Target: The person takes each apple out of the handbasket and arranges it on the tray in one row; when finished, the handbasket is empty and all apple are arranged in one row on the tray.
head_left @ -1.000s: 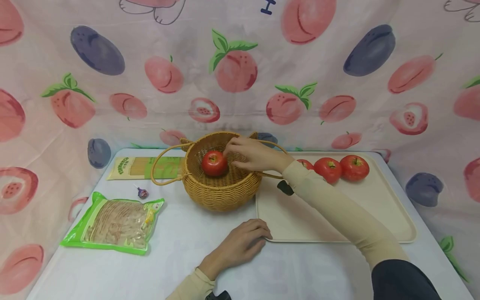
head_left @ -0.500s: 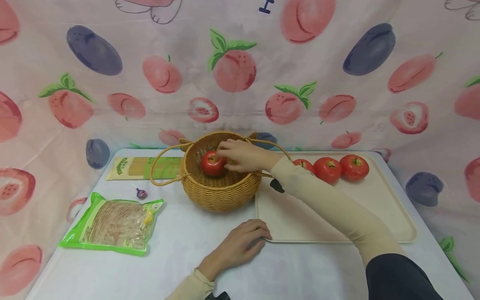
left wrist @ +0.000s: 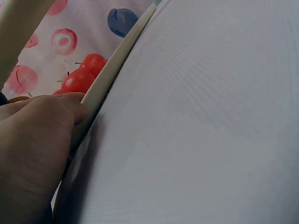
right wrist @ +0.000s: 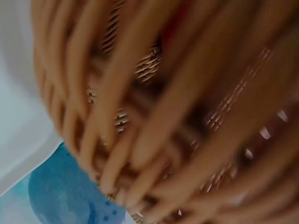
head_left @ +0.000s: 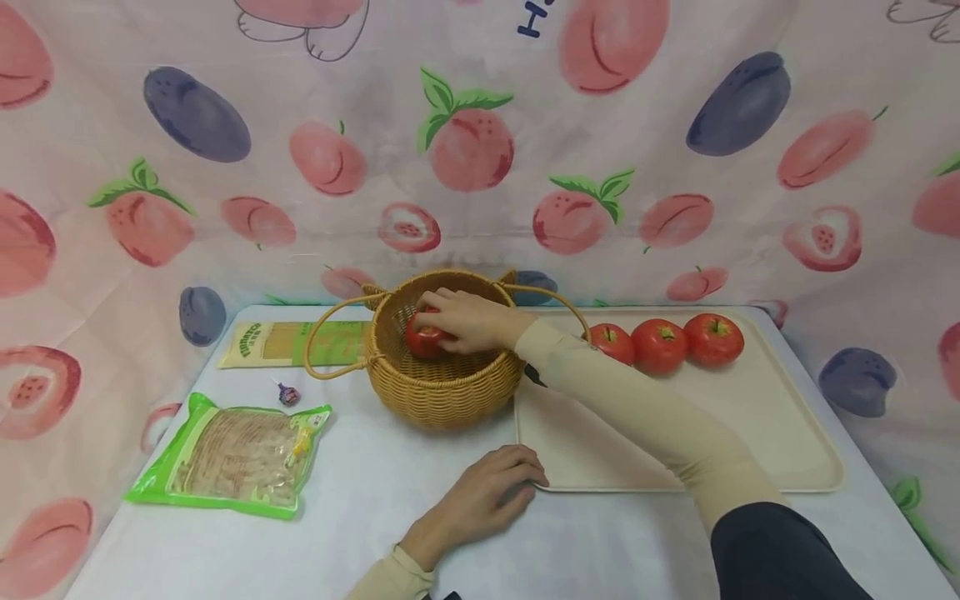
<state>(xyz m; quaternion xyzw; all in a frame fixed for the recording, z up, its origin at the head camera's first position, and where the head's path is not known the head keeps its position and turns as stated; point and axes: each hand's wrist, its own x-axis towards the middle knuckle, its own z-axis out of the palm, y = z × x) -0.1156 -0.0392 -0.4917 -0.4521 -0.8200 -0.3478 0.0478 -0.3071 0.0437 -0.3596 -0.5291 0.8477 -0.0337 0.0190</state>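
Inside the brown woven basket (head_left: 442,406), my right hand (head_left: 474,322) reaches in from the right and grips a red apple (head_left: 422,342) from above, its fingers curled over it. Most of that apple is hidden by the hand. In the right wrist view the blurred basket weave (right wrist: 140,116) fills the picture, with a bit of red behind it. My left hand (head_left: 486,498) rests at the near left corner of the cream tray (head_left: 675,450), its fingers loosely bent and touching the rim. Three more red apples (head_left: 660,346) sit in a row at the tray's back.
Left of the basket lie a flat pack of noodles (head_left: 288,342), a small wrapped lollipop (head_left: 288,394) and a green-edged bag of sliced food (head_left: 236,458). Two looped handles (head_left: 315,332) stick out from the basket's sides. A fruit-print cloth hangs behind the white table.
My right hand has moved left and down inside the basket, from beside the apple to a grip on it. The left hand has stayed at the tray corner. The view has tilted slightly.
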